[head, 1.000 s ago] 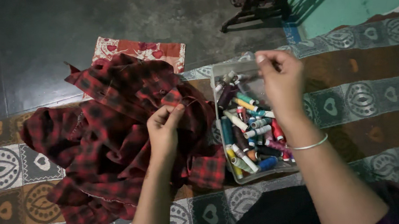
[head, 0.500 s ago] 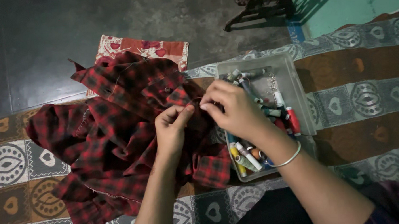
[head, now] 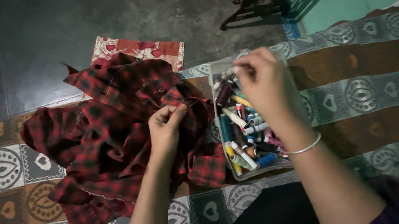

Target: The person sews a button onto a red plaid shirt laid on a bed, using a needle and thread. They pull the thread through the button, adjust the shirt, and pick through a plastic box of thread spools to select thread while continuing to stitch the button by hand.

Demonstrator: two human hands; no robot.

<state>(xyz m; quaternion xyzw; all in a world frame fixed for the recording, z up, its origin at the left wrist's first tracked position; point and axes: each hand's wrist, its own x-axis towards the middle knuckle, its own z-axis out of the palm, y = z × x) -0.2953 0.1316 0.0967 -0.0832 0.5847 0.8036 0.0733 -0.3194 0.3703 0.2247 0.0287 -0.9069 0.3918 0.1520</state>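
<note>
Head view, looking straight down at a patterned floor mat (head: pixel 340 98). Left hand (head: pixel 164 126) resting on a crumpled red-and-black plaid shirt (head: pixel 103 142), thumb and forefinger pinched on a raised fold near the garment's right edge, apparently to keep that spot lifted and steady. Right hand (head: pixel 265 83) raised above a clear plastic box (head: pixel 216 71) of thread spools (head: pixel 242 137), fingertips closed together as if gripping something very fine; whether a thread or needle sits between them cannot be told. Thin silver bangle (head: pixel 304 147) on the right wrist. Box set just beside the shirt, touching its edge, so colours stay within easy reach. Small heart-printed red cloth (head: pixel 140 48) lying beyond the shirt on dark bare floor (head: pixel 38 42). Dark furniture legs (head: pixel 253 8) at the top.
</note>
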